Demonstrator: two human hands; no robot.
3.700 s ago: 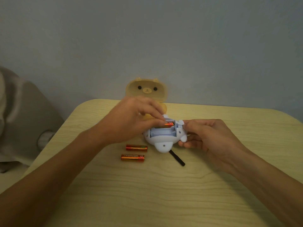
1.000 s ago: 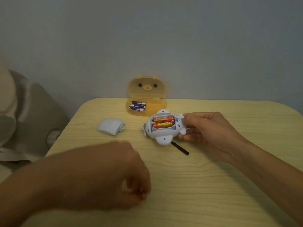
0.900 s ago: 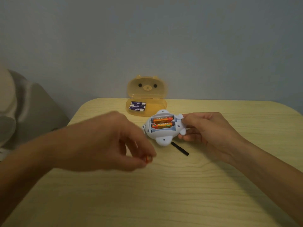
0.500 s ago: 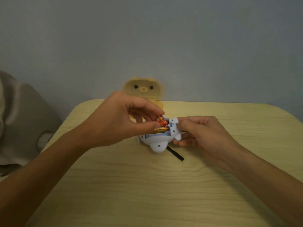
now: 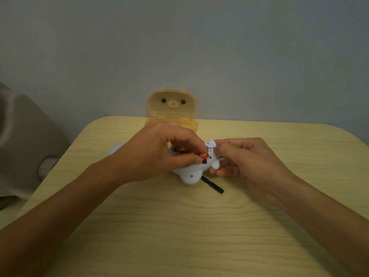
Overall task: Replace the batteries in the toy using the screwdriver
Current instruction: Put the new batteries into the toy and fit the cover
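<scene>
The white toy (image 5: 192,174) lies belly-up on the wooden table (image 5: 179,226), its battery bay open. My left hand (image 5: 155,154) hovers over the bay, thumb and forefinger pinching an orange battery (image 5: 204,155) at the bay's near right corner. Another orange battery (image 5: 180,149) shows deeper in the bay, mostly hidden by my fingers. My right hand (image 5: 245,160) grips the toy's right side. A thin black screwdriver (image 5: 212,185) lies on the table, partly under the toy.
An open yellow bear-faced case (image 5: 172,105) stands behind the toy at the table's far edge, lid up against the wall. The toy's white battery cover (image 5: 115,149) peeks out left of my left hand. A grey fabric shape (image 5: 24,140) sits off the table's left edge.
My left hand picked an orange battery off the table near its front, carried it to the toy, and now presses it lower into the bay. My right hand kept its hold on the toy.
</scene>
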